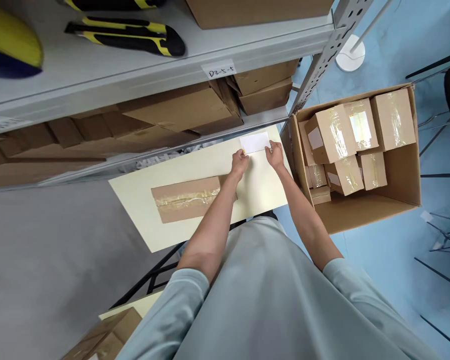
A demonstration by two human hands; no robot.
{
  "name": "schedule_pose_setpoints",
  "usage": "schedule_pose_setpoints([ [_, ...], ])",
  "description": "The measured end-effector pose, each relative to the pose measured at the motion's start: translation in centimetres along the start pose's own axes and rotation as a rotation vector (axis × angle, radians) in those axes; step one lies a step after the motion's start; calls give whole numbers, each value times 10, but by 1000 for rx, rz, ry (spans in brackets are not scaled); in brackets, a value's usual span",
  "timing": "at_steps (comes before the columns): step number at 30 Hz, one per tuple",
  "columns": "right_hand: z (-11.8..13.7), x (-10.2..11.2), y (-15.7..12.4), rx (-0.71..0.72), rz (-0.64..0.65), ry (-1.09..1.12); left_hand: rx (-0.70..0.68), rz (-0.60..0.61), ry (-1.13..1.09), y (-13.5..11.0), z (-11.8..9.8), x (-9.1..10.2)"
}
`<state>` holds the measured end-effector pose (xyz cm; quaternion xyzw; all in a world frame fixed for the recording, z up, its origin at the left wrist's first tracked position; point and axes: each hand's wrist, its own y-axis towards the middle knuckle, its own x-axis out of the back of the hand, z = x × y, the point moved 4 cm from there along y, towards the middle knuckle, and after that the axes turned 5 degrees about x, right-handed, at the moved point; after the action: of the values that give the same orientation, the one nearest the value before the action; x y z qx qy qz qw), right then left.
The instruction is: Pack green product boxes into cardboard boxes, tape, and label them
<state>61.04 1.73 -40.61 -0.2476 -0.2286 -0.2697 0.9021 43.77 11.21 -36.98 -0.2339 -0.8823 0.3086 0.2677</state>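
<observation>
White rectangular slip point(255, 142) is lying at 2 o'clock on desk point(262, 190), fingers of left hand point(240, 162) and right hand point(275, 155) pinching its near corners. Taped box point(187, 200) is sitting at 8 o'clock from it, left forearm point(217, 220) partly blocking. Carton point(401, 177) of boxes point(337, 131) is standing at 3 o'clock. Shelf tag point(219, 69) is reading "D3-5-5".

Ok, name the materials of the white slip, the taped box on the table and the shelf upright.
White slip: probably paper, matte, thin and flat.
Taped box: likely cardboard, brown and matte; its shiny tape looks like plastic.
Shelf upright: likely painted metal, pale, with punched holes.
</observation>
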Motion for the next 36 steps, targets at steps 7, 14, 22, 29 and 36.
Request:
schedule_pose_setpoints([
  [7, 5, -1, -6, -16, -73, 25, 58, 6, -30, 1, 3, 1],
  [14, 11, -1, -7, -44, -44, -48, 90, -96, -1, 7, 4, 1],
  [22, 30, 5, -19, -77, -69, -70, 46, -354, 36, 5, -1, 5],
  [29, 111, 7, -16, -16, 53, 5, -372, -270, 236, -22, -34, 10],
  [36, 106, 63, -5, -74, -71, -109, -654, 16, 551, -32, -60, -5],
])
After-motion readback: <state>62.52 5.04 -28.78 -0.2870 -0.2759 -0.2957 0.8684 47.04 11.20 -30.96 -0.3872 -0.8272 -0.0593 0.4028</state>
